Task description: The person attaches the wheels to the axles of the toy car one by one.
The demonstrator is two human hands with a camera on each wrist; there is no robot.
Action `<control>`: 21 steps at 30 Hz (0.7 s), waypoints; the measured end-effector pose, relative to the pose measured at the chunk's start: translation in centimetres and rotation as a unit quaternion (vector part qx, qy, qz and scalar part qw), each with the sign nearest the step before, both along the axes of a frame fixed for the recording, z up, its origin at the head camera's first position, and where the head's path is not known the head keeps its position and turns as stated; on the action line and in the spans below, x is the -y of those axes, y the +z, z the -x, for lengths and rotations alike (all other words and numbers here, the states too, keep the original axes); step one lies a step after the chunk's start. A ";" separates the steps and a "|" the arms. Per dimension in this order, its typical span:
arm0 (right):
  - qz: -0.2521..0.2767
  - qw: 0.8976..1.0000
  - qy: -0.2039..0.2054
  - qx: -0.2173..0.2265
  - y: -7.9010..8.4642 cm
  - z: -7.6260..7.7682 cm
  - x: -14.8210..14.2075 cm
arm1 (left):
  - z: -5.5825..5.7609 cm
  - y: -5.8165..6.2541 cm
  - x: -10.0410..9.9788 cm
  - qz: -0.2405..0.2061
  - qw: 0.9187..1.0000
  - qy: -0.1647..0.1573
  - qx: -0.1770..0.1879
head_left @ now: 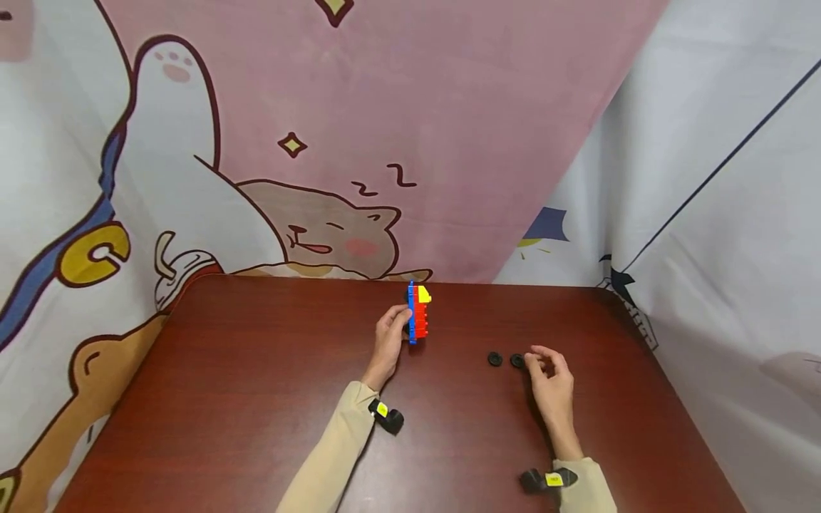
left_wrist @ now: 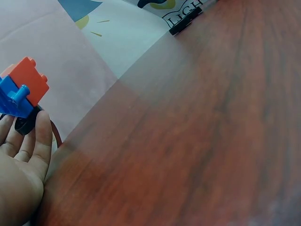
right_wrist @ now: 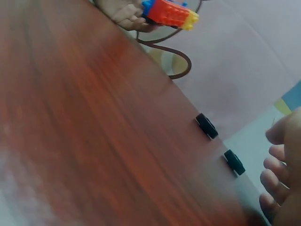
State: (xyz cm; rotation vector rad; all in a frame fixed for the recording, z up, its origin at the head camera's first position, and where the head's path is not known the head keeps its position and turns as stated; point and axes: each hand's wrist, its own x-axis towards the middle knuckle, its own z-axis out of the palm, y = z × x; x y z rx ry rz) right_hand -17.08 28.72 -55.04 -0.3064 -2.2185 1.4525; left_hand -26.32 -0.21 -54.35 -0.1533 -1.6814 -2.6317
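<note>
A toy building-block car (head_left: 420, 317), with a blue base, red blocks and a yellow block at one end, is tipped on its side in my left hand (head_left: 388, 345). Thumb and fingers grip it by the blue base. In the left wrist view, a black wheel (left_wrist: 27, 123) shows under the base beside the fingertips. Two loose black wheels lie on the table to the right, one farther left (head_left: 494, 358) and the other (head_left: 517, 360) right by the fingertips of my right hand (head_left: 553, 388). That hand's fingers are loosely bent, with nothing visible between them.
The brown wooden table (head_left: 256, 399) ends at a cloth backdrop (head_left: 462, 142) with cartoon animals. White cloth (head_left: 718, 235) hangs along the right side. Each wrist carries a small black camera, one on the left sleeve (head_left: 327, 456) and one on the right sleeve (head_left: 586, 488).
</note>
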 end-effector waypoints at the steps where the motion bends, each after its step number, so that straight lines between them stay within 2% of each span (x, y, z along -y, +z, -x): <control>1: -0.025 1.000 0.002 0.002 -0.2 0.0 -0.1 | 0.0 -0.1 0.0 -0.002 1.000 0.002 0.000; 4: -0.089 0.996 0.022 0.021 -0.6 0.0 -0.2 | -0.1 -0.2 -0.1 -0.004 1.000 0.013 0.000; 7: -0.139 0.988 0.047 0.046 -0.7 0.2 -0.2 | -0.1 -0.2 -0.2 0.015 0.999 0.028 -0.006; 11: -0.186 0.979 0.059 0.054 -0.5 0.3 -0.3 | 0.0 -0.1 -0.4 0.018 1.000 0.016 -0.011; 15: -0.203 0.976 0.062 0.053 -0.5 0.4 -0.4 | 0.1 0.1 -0.4 0.005 1.000 -0.002 -0.010; 17: -0.204 0.975 0.064 0.052 -0.6 0.4 -0.4 | 0.0 0.2 -0.3 0.010 1.000 -0.001 -0.010; 21: -0.200 0.977 0.059 0.049 -0.9 0.5 -0.3 | -0.6 1.1 0.1 0.022 1.000 -0.001 -0.018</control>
